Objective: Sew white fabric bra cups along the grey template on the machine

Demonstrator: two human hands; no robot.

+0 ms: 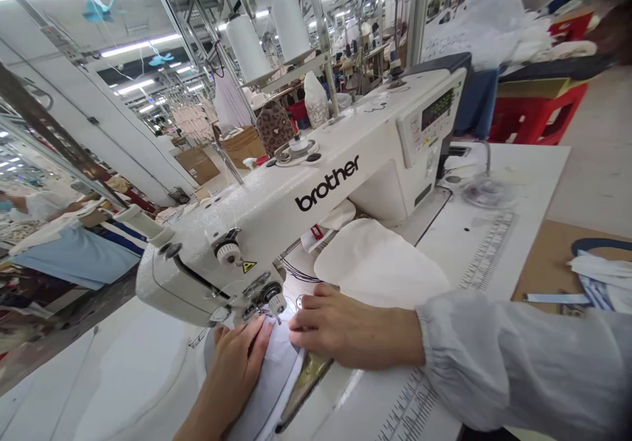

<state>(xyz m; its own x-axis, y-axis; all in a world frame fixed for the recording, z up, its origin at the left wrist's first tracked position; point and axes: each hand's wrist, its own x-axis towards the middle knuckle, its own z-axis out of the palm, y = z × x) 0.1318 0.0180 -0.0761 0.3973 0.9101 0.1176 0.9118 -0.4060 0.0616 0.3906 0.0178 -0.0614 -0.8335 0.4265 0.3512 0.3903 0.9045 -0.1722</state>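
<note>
A white sewing machine (276, 184) marked "brother" stands across the table. Under its needle area lies a white fabric piece (276, 368), its edge running toward me. My left hand (232, 362) rests on this fabric left of the presser foot, fingers extended and lying flat on it. My right hand (340, 326) is at the fabric's right edge, its fingers bent and closed on the cloth close to the foot; the fingertips' undersides are hidden. Behind my right hand lies a rounded white fabric piece (375, 257), partly under the machine arm.
Printed ruler marks (486, 250) run along the white tabletop. A clear round dish (488, 191) sits on its far right. Thread cones (249, 49) stand above the machine. Red stools (538, 115) are at the back right, and cloth lies on a brown board (548, 263).
</note>
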